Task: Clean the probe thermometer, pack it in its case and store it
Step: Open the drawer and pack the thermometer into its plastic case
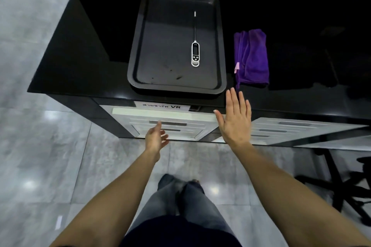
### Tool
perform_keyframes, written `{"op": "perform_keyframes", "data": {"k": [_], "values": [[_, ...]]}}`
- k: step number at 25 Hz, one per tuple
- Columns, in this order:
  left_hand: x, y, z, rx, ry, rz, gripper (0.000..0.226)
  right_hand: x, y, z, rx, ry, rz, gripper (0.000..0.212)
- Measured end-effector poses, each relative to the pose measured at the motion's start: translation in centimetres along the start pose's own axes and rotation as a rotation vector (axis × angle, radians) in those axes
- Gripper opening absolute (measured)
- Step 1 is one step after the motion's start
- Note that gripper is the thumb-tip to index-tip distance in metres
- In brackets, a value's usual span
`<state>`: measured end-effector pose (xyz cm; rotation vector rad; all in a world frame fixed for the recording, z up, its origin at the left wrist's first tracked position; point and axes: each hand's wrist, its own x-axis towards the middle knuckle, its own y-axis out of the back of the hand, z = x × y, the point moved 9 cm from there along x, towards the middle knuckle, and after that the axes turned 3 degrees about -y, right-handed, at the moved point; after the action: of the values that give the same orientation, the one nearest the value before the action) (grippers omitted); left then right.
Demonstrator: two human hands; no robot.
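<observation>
A white probe thermometer (195,54) with a long thin metal probe lies in a black baking tray (140,46) on the black counter, its probe pointing away from me. A folded purple cloth (252,58) rests on the counter right of the tray. My right hand (235,120) is raised flat with fingers apart, just in front of the counter edge below the cloth, holding nothing. My left hand (155,138) hangs lower, in front of the drawers, fingers loosely spread and empty. No thermometer case is visible.
White drawer units (166,120) sit under the counter, one with a paper label (160,105). A black chair base (337,184) stands on the grey tiled floor at the right. My legs are below, close to the drawers.
</observation>
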<state>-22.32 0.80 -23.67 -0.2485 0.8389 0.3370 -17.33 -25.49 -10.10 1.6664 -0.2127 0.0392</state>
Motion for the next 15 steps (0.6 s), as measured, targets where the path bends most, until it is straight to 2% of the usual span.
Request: {"op": "perform_keyframes", "data": {"k": [2,4,9,15], "values": [[1.3,-0.7,-0.6,-0.005,0.052,0.042,0.058,0.1,0.0,0.1,0.000,-0.014,0.041,0.070],[2.5,-1.9,-1.2,-0.144,0.139,0.078,0.067,0.1,-0.1,0.3,0.000,-0.018,0.087,0.070],[4.4,-4.2,-2.3,-0.568,0.243,0.081,0.077,0.3,-0.2,0.4,0.003,-0.007,0.161,0.068],[3.2,-3.0,-4.8,-0.700,0.263,0.034,0.082,0.7,-0.2,0.9,0.022,-0.021,0.174,0.067]]}}
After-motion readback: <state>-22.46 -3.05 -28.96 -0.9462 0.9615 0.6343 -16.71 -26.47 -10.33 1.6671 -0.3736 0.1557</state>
